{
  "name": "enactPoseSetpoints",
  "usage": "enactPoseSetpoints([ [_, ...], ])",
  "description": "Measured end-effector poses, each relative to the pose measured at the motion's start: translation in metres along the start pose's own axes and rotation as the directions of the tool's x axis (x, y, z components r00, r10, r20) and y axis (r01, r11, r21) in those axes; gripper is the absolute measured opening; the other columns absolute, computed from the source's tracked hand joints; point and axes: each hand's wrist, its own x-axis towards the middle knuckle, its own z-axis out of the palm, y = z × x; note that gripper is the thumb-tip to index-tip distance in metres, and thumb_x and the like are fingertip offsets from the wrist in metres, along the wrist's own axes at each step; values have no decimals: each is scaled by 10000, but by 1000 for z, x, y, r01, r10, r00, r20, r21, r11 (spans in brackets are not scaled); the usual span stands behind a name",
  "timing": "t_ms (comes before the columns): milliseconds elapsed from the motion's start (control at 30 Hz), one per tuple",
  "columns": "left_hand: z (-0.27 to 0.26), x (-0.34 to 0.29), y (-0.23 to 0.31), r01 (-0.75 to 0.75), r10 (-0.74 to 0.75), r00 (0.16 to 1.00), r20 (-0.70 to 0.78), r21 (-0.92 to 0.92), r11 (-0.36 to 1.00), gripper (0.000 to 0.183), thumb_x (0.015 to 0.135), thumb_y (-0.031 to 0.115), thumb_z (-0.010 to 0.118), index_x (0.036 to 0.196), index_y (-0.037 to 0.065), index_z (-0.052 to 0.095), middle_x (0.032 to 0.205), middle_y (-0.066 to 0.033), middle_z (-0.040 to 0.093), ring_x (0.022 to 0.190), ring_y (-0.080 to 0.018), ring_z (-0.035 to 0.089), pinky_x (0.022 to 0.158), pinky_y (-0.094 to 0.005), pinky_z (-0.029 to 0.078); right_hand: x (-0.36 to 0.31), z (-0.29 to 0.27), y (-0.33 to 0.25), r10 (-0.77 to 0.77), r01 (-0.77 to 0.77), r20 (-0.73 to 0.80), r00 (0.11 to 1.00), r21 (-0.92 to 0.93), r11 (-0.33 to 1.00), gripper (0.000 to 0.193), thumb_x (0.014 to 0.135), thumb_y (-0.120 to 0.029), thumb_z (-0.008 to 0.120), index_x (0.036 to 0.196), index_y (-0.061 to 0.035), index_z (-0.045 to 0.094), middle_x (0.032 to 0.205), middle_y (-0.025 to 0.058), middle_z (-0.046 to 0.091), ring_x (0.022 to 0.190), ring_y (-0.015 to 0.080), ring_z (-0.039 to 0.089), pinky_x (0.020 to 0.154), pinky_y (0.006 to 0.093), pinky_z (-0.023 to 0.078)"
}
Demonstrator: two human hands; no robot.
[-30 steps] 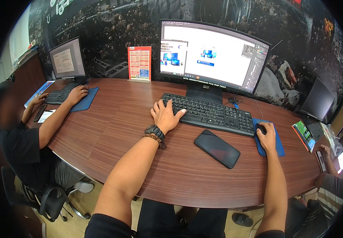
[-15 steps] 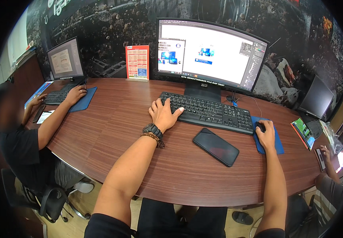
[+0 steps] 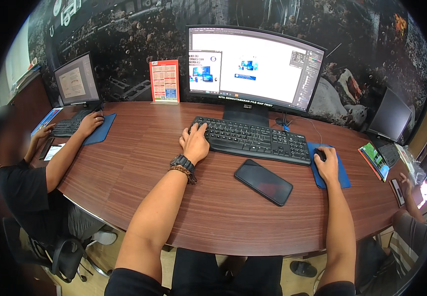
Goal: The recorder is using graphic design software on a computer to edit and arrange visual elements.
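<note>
"Well, what is the left hand (image 3: 195, 145) doing?"

"It lies loosely over the left end of the black computer keyboard (image 3: 258, 140), fingers bent onto the keys, grasping nothing. A black wristwatch (image 3: 181, 160) and a brown beaded bracelet (image 3: 183, 169) circle that wrist."

"And the right hand (image 3: 328, 166)?"

"That one is curled around a black computer mouse (image 3: 320, 155), thumb along its left side. The mouse sits on a blue mouse pad (image 3: 341, 178), at the keyboard's right end."

"Where does the keyboard stand, exactly?"

"On the wood-grain desk (image 3: 124, 172), slightly aslant, in front of the curved widescreen monitor (image 3: 268, 54), whose mostly white screen shows blue graphics (image 3: 203, 74)."

"Anything lying close by?"

"A dark smartphone (image 3: 264, 182), flat between the keyboard and the desk's near edge, touching neither hand. To the monitor's left stands a red-bordered tabletop sign (image 3: 165, 81)."

"Who else is at the desk?"

"On the left, a co-worker (image 3: 68, 153) in a black T-shirt (image 3: 23, 190), with one hand (image 3: 43, 132) at another keyboard (image 3: 65, 127) and the other over a second blue mouse pad (image 3: 102, 132). At the far right, another person's hand (image 3: 406, 183); whether it holds something, I cannot tell."
</note>
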Motion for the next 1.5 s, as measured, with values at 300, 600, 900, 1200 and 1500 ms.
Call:
enactPoseSetpoints([
  [300,-2,-1,2,1,-1,1000,-4,-10,1000,616,870,29,542,1466,162,461,1548,-170,345,1397,-480,267,1130,-620,185,-1,-1,-2,49,-49,27,998,0,999,334,819,-224,677,1108,-57,675,1151,146,576,1102,349,575,952,425,464],
  [600,0,0,1,-7,7,1000,-14,1,1000,581,883,28,538,1445,169,489,1553,-173,335,1396,-481,273,1136,-628,178,0,0,0,27,-27,23,999,-7,1000,336,814,-228,673,1101,-53,674,1147,147,579,1100,351,576,950,424,462],
  [900,1,-2,1,-9,9,1000,-29,2,1000,545,900,37,529,1433,149,502,1541,-171,353,1392,-478,279,1133,-626,181,0,0,0,24,-24,14,1000,-4,1000,326,812,-220,671,1091,-50,676,1126,146,581,1090,349,578,943,421,465],
  [1200,0,-1,0,-1,-1,1000,-27,-76,997,483,986,218,521,1456,128,458,1542,-177,346,1399,-480,258,1132,-630,158,-1,0,-1,27,-27,13,1000,-6,1000,326,818,-215,670,1098,-50,677,1131,141,580,1085,346,580,938,421,466],
  [1500,-2,-2,3,12,-13,1000,-14,-65,998,662,964,479,554,1470,72,419,1532,-264,313,1410,-489,227,1128,-637,142,0,-1,0,15,-15,23,1000,-14,1000,330,822,-219,674,1108,-54,682,1139,149,578,1088,348,580,940,421,467],
])
